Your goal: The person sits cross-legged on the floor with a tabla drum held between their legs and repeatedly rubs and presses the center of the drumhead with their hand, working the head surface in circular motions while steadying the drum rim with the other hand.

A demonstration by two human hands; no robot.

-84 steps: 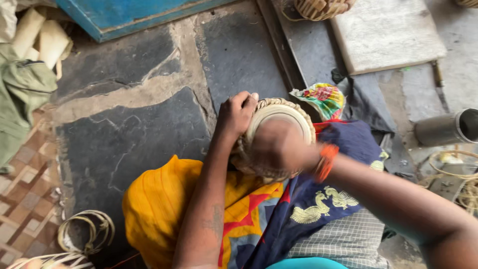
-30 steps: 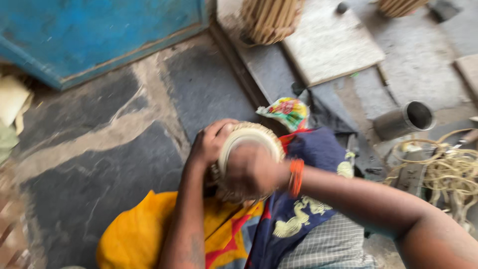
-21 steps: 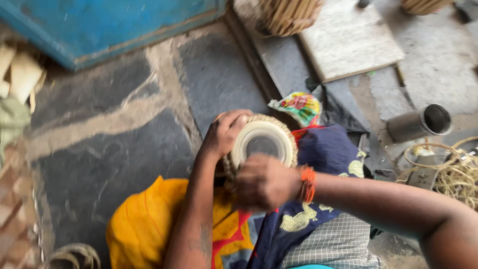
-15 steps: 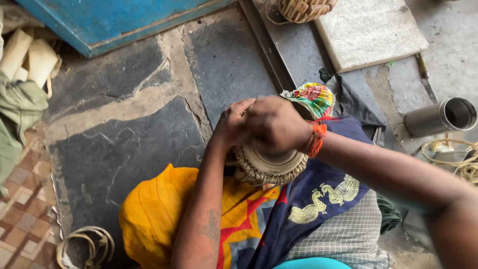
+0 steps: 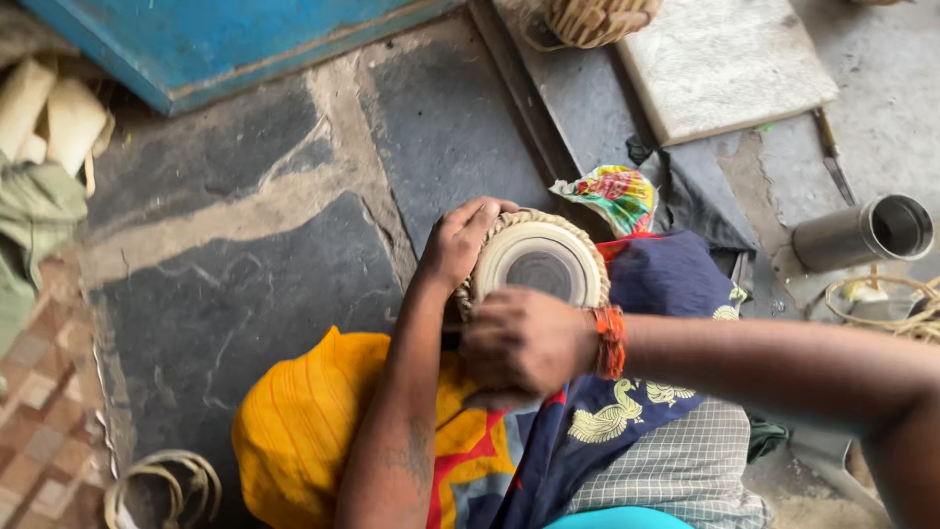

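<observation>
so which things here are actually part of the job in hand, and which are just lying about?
In hand:
small drum, its head facing up
left hand gripping its rim
right hand on its near side

Lying about:
metal cylinder
stone slab
woven basket
colourful cloth bundle
cane coil

I am seeing the left hand (image 5: 460,240) gripping the rim of a small drum (image 5: 539,263) lying on the lap, while the right hand (image 5: 519,345) is pressing its near side; a metal cylinder (image 5: 862,233) is lying on the stone floor (image 5: 245,284).
</observation>
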